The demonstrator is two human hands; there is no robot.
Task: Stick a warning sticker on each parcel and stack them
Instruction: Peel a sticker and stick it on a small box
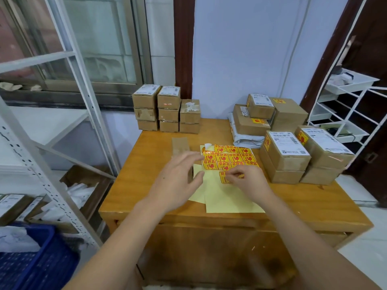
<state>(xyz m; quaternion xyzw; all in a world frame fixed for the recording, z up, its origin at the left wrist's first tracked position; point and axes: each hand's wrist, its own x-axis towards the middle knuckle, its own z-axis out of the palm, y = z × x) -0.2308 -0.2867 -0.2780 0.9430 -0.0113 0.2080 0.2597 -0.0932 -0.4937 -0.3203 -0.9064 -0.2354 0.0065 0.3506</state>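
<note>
Pinching a single warning sticker [227,177] at its edge, the right hand [249,183] has fingertips curled onto it over the pale backing sheet [228,199] on the bench [146,185]. The left hand [178,181] hovers blurred with fingers spread and relaxed, holding nothing visible, beside the sticker sheet [230,156]. Stickered parcels [287,155] stand stacked right; unstickered parcels [167,109] stand at the bench's far edge.

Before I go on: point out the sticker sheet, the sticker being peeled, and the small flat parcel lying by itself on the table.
sticker sheet [234,156], head view: middle of the red and yellow stickers.
sticker being peeled [223,178], head view: its left half, beside the right hand [248,183].
small flat parcel [180,145], head view: its top face.
</note>
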